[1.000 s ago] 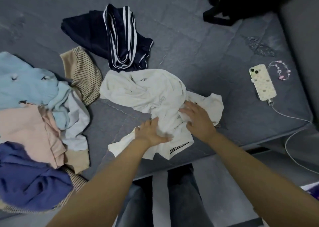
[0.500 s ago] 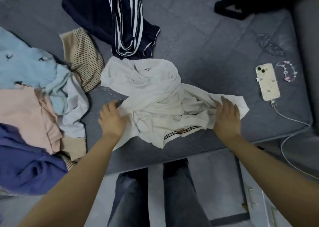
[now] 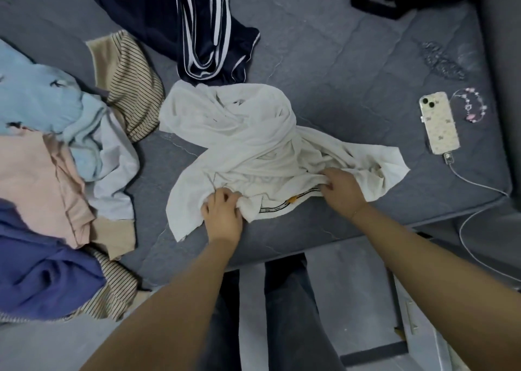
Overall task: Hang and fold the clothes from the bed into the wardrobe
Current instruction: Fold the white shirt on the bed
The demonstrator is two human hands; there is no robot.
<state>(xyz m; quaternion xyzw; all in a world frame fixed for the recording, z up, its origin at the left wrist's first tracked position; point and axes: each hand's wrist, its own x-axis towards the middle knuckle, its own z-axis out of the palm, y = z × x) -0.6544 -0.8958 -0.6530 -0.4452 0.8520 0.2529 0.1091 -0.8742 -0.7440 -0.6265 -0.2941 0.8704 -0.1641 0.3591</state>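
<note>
Both hands bunch the crumpled white cotton shirt point(image 3: 248, 145) at the grey bed's point(image 3: 338, 69) near edge: left hand point(image 3: 222, 215) fingers curled into the hem, right hand point(image 3: 342, 189) gripping folds. Still tangled w/ itself, so lifting now prob. drags a twisted sleeve, maybe slides it off the edge.

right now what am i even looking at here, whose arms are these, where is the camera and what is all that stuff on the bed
There is no machine here. The camera sits on a person's head and looks down, so the two bare arms are that person's own, with their legs below at the bed's edge.

The surface is a grey quilted bed. The left hand and the right hand each grip the near edge of a crumpled white cotton shirt.

Behind it lies a navy garment with white stripes. At the left is a pile of clothes in light blue, pink, purple and beige stripes. At the right lie a phone in a patterned case, plugged into a white cable, and a pink beaded bracelet.
</note>
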